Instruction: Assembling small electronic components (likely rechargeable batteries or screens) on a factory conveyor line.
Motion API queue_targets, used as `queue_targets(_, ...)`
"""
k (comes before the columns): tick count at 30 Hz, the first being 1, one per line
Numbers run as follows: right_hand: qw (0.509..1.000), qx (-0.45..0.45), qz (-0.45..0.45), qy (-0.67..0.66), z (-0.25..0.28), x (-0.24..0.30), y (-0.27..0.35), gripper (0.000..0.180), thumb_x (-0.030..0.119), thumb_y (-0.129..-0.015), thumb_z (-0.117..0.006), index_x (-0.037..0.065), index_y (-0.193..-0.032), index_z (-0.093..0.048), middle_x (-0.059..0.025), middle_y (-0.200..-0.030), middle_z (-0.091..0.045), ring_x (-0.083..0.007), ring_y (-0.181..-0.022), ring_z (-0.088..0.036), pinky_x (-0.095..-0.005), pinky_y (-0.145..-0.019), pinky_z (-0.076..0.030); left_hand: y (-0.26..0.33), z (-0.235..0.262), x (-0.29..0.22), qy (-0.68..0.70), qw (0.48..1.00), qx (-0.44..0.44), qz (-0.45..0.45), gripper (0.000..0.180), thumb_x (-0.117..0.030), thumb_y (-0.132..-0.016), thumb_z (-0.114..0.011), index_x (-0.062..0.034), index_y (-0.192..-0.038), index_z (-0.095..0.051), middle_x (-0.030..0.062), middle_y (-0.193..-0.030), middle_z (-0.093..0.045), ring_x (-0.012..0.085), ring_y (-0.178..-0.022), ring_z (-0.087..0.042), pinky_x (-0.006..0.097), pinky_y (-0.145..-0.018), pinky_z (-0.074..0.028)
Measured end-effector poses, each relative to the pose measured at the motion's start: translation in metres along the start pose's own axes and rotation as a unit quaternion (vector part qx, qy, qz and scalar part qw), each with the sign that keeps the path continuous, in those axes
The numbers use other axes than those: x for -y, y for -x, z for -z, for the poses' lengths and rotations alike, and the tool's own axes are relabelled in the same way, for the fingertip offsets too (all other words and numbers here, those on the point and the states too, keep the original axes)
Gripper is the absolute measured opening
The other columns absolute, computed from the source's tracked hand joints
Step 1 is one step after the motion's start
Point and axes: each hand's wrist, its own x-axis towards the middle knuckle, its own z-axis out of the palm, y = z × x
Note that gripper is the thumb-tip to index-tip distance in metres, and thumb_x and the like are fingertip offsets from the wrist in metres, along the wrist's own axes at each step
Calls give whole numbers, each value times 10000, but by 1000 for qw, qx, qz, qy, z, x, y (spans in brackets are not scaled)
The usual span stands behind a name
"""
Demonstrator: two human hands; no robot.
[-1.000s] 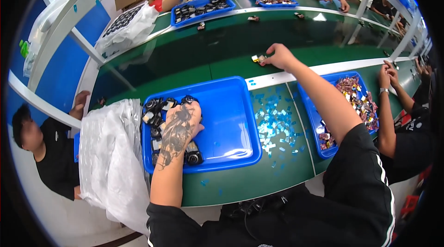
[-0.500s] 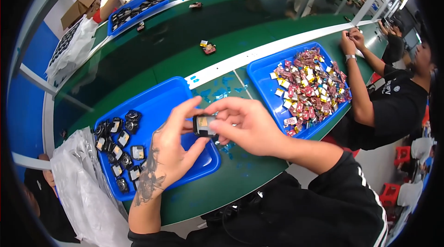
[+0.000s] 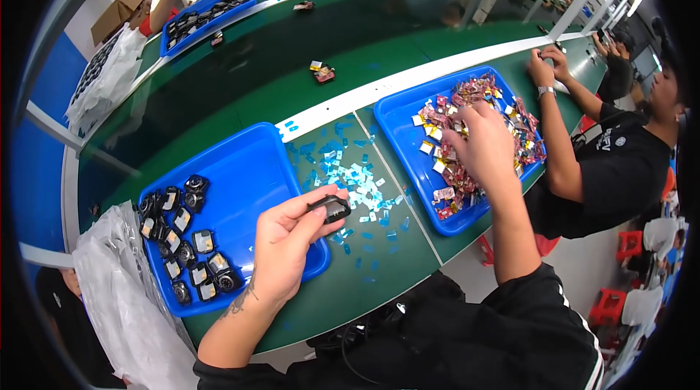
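My left hand (image 3: 283,248) grips a small black plastic casing (image 3: 337,209) between thumb and fingers, above the right edge of the left blue tray (image 3: 251,160). The casing is tilted, and its inside looks grey. That tray holds several black casings (image 3: 203,241), some showing a silver-and-yellow part. Over the right blue tray (image 3: 399,124) reaches my right hand (image 3: 487,148), thumb and fingers apart with nothing visible between them. Beneath it is a heap of small reddish circuit boards (image 3: 467,186) with silver-and-yellow pieces; the fingertips partly cover the heap.
Bits of blue film (image 3: 357,184) litter the green table between the trays. A clear plastic bag (image 3: 117,280) hangs by the left tray. Boards (image 3: 322,72) lie on the green strip beyond the white rail (image 3: 350,97). A co-worker (image 3: 612,149) sits at right; others work across.
My right hand has left the casing and moved right, over the tray of boards. My left hand has drawn slightly down, still holding the casing, which is now turned; the silver-and-yellow face no longer shows.
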Motion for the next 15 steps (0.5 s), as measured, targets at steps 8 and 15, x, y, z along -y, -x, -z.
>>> queue_targets(8, 969, -56, -67, -233, -4, -26, -6, 82, 66, -872, -648, -10, -878, -618, -97, -769, -640, -180, -715, -634, -305, -665, -494, -11, 14, 3, -70, 992, -55, -94, 249, -44, -980, -471, 54, -1166, -604, 115, -1102, -673, 166, -1025, -636, 296, -907, -502)
queue_targets(15, 628, 85, -240, -735, 14, -15, 10, 62, 126, -945, -592, 66, -958, -597, -40, -835, -641, -46, -662, -573, -184, -564, -482, -16, 15, -6, -48, 997, -17, -61, 297, -122, -993, -477, 3, -1251, -554, 109, -1050, -639, 133, -851, -629, 244, -697, -539)
